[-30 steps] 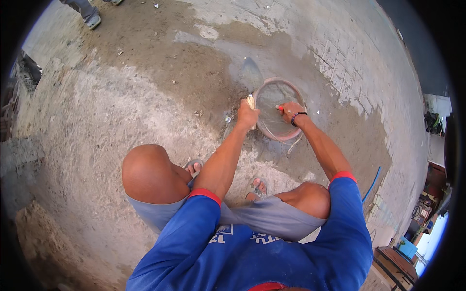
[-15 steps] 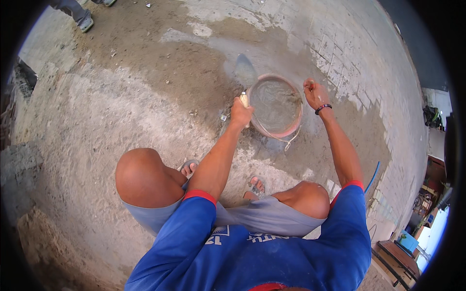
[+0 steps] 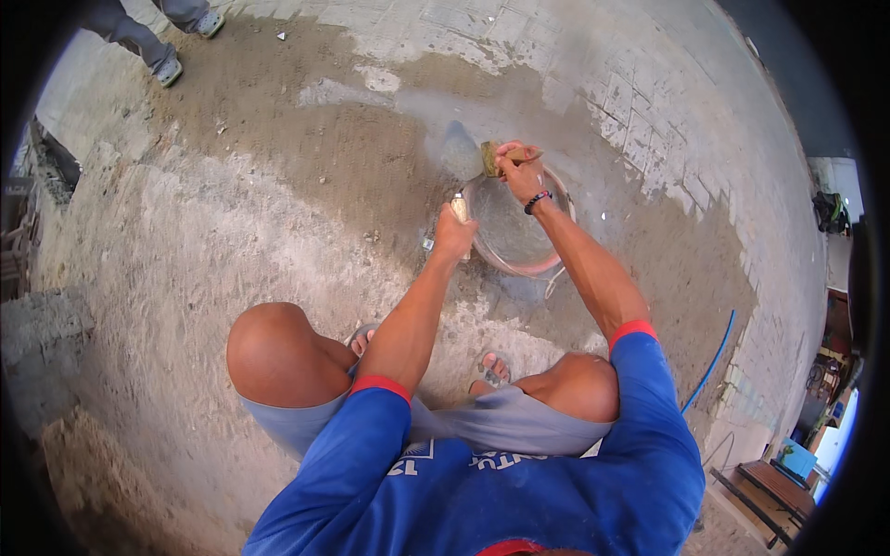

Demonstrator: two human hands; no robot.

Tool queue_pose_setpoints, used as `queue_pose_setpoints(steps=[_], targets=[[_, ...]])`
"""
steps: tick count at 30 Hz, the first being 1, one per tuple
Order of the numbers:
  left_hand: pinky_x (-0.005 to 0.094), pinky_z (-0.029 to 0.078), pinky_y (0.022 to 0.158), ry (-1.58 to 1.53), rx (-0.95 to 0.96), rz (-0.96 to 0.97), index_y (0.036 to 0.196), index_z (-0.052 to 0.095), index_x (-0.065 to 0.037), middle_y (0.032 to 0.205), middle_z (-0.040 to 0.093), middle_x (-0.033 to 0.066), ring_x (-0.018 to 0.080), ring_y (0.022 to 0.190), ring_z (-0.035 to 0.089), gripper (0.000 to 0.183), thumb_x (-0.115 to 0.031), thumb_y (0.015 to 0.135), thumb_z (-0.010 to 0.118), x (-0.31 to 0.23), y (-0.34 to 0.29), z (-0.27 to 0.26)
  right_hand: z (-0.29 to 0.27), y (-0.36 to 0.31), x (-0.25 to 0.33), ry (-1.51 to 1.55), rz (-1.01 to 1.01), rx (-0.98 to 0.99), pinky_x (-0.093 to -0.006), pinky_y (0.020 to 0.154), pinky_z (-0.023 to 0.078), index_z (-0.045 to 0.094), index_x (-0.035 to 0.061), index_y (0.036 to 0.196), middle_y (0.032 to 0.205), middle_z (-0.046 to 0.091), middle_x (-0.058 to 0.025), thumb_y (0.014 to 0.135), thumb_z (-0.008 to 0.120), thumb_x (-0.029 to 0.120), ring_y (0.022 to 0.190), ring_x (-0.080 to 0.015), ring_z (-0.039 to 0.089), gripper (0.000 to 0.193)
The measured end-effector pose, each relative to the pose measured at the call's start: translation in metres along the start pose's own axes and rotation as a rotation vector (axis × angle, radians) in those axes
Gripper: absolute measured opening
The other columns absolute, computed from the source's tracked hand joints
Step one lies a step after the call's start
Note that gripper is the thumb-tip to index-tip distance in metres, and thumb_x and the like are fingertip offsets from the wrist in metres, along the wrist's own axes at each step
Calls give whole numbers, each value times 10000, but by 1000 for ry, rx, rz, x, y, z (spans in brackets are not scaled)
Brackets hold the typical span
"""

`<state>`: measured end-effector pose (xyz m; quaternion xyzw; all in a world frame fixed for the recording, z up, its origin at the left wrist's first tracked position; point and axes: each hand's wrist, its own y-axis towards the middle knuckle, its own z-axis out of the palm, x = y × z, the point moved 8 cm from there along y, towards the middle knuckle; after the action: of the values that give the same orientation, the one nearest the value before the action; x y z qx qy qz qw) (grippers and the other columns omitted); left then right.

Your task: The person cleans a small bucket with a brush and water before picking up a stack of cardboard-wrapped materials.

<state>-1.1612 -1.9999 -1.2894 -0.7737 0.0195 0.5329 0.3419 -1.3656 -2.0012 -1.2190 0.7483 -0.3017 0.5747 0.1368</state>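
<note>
My left hand (image 3: pixel 454 233) is closed round the wooden handle of a trowel (image 3: pixel 458 148), just left of a round bucket (image 3: pixel 503 263). The trowel's grey blade points away from me, past the bucket's far left side. Grey, wet mix (image 3: pixel 514 222) fills part of the bucket. Above its far rim my right hand (image 3: pixel 522 174) grips a paintbrush (image 3: pixel 490 159) by the handle. The brush's bristles point left, close to the trowel blade; I cannot tell whether they touch. A thin cord handle (image 3: pixel 553 283) hangs at the bucket's near rim.
Damp sandy ground (image 3: pixel 362 148) surrounds the bucket, with pale paving (image 3: pixel 640 120) beyond. At the far left stand another person's legs (image 3: pixel 139 42). A blue hose (image 3: pixel 714 357) lies to the right. A wooden bench (image 3: pixel 769 491) sits at the lower right.
My right hand has swung left from the bucket's right side to above its far rim, bringing the brush out of the bucket and beside the trowel blade. My left hand stays nearly in place.
</note>
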Motion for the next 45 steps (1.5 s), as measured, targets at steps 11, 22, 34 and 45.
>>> queue_pose_setpoints(steps=[11, 22, 34, 45], targets=[[397, 471, 815, -83, -63, 14, 1048, 467, 45, 974, 613, 233, 338, 918, 625, 413, -59, 714, 686, 1, -1, -1, -166, -21, -25, -338, 381, -314, -311, 458, 534, 610, -3, 874, 704, 647, -147, 798, 560, 181, 426, -216, 603, 206], [355, 465, 741, -248, -86, -16, 993, 493, 26, 900, 584, 139, 209, 820, 574, 302, -64, 753, 652, 0, -6, -1, -100, -57, 3, -195, 93, -210, -276, 484, 483, 614, 58, 828, 681, 626, -63, 765, 619, 142, 626, -136, 615, 105], [408, 455, 786, -137, -77, 84, 1055, 437, 39, 950, 587, 224, 317, 883, 606, 373, -90, 775, 648, -6, 2, 2, 21, -64, -67, 426, 371, -73, -264, 482, 524, 537, 70, 919, 798, 604, -50, 761, 571, 28, 634, -135, 599, 167], [406, 459, 788, -114, -123, 65, 1040, 453, 41, 933, 601, 230, 332, 872, 618, 350, -93, 781, 647, -1, -1, -1, 34, -88, 45, -930, -990, 651, -332, 835, 451, 603, 127, 875, 929, 569, -23, 777, 571, 160, 978, -239, 517, 108]])
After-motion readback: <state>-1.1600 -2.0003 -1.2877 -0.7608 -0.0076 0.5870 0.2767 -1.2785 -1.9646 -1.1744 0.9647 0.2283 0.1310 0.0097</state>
